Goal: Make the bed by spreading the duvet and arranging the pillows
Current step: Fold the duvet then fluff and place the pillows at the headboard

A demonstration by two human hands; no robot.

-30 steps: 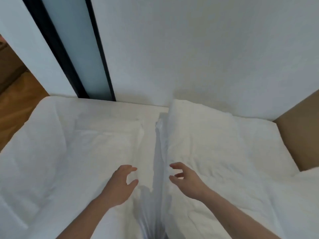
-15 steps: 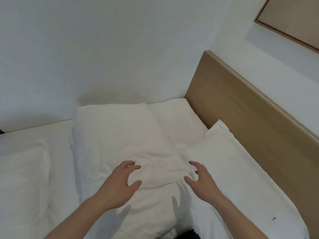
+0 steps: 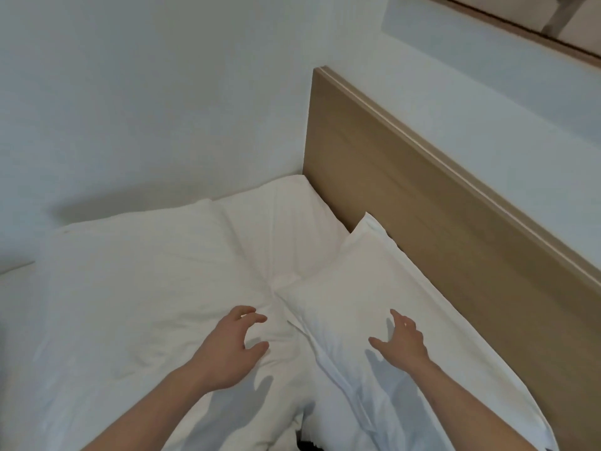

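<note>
A white pillow point(image 3: 383, 288) lies along the wooden headboard point(image 3: 439, 196) on the right. Left of it a second white pillow point(image 3: 146, 271) lies flat, and white bedding point(image 3: 286, 219) fills the corner behind them. My left hand point(image 3: 231, 346) hovers over the left pillow's near edge with fingers loosely curled, holding nothing. My right hand point(image 3: 403, 343) is spread above the right pillow, fingers apart, casting a shadow on it. Whether either hand touches the fabric is unclear.
A white wall point(image 3: 162, 92) borders the bed's far side. A wood-framed picture or mirror point(image 3: 520, 30) hangs above the headboard. A dark gap point(image 3: 305, 445) shows at the bottom between the bedding folds.
The view has swung right, from the bed's foot side toward the headboard corner. Both hands moved with it, and my right hand now sits over the pillow by the headboard.
</note>
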